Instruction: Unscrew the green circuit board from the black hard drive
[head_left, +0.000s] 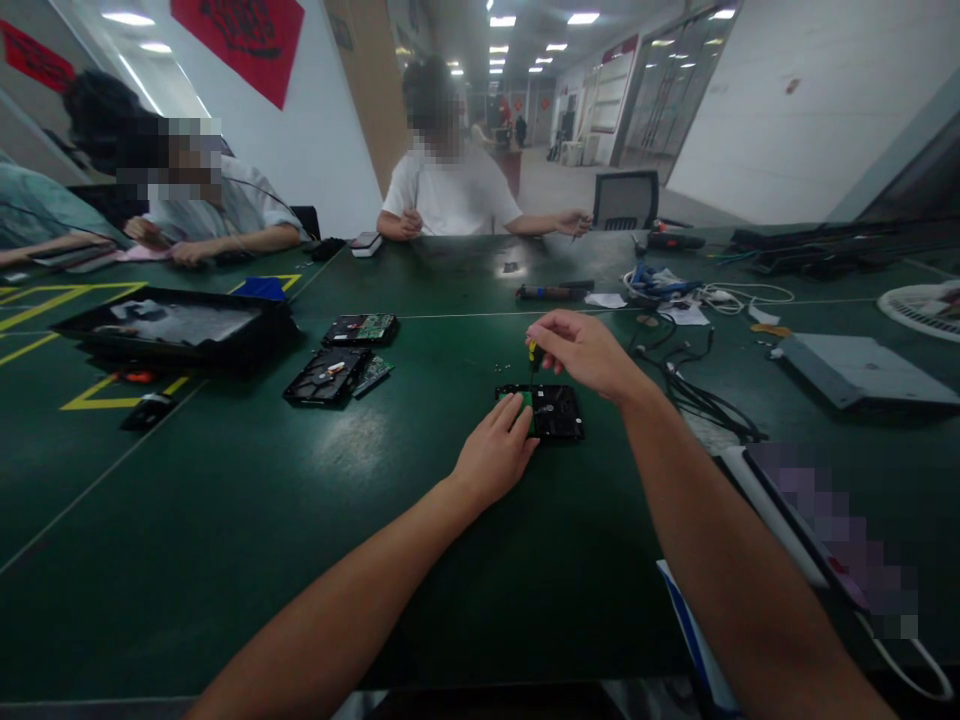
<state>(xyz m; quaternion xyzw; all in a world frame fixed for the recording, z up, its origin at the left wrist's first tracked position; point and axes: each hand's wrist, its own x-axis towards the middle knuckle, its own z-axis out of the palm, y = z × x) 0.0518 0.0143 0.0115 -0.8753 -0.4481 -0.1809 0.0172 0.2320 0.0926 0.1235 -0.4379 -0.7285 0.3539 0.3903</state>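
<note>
While L hand lies flat, fingers extended & gripping nothing, on the hard drive just right of frame ctr, R hand pinches a yel/blk screwdriver, shaft pointing down at the drive's green circuit bd; can't tell if tip touches. Tiny screws lie just beyond on the green table. Ctr-left: blk drive casing w/ a loose bd at its right, another drive behind. Blk tray mid-left. Top ctr, far side: co-worker in white tee at table edge.
</note>
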